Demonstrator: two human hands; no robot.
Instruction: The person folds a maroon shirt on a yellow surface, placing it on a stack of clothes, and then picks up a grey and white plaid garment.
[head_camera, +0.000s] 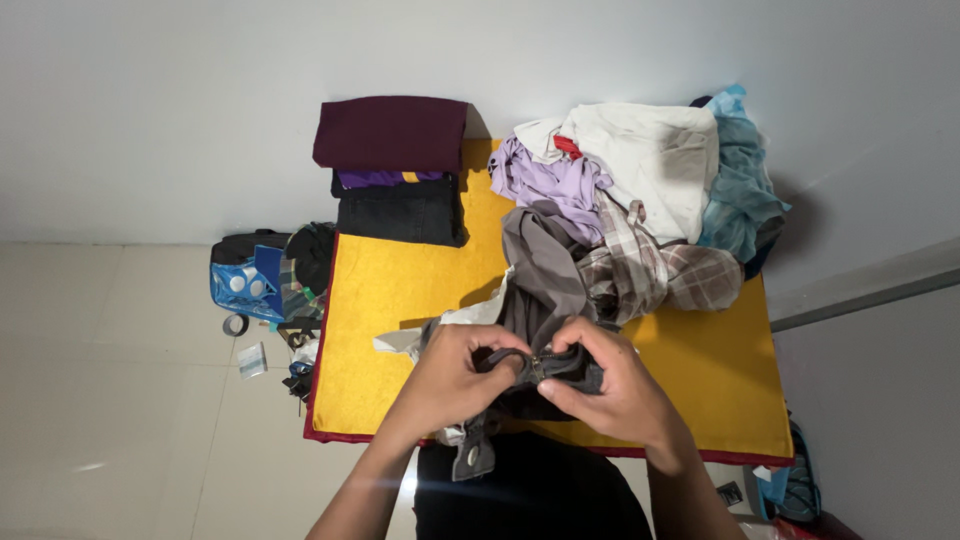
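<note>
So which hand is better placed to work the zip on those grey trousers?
Probably the right hand: its fingertips pinch at the small metal zip on the grey trousers, while the left hand grips the cloth beside it, steadying the waistband.

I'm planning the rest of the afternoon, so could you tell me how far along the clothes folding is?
Done: a folded stack sits at the far left of the yellow table, maroon on top, purple and black beneath. In hand: the left hand and right hand grip dark grey trousers at the zip. Left: an unfolded heap of lilac, white, plaid and teal garments at the far right.
</note>
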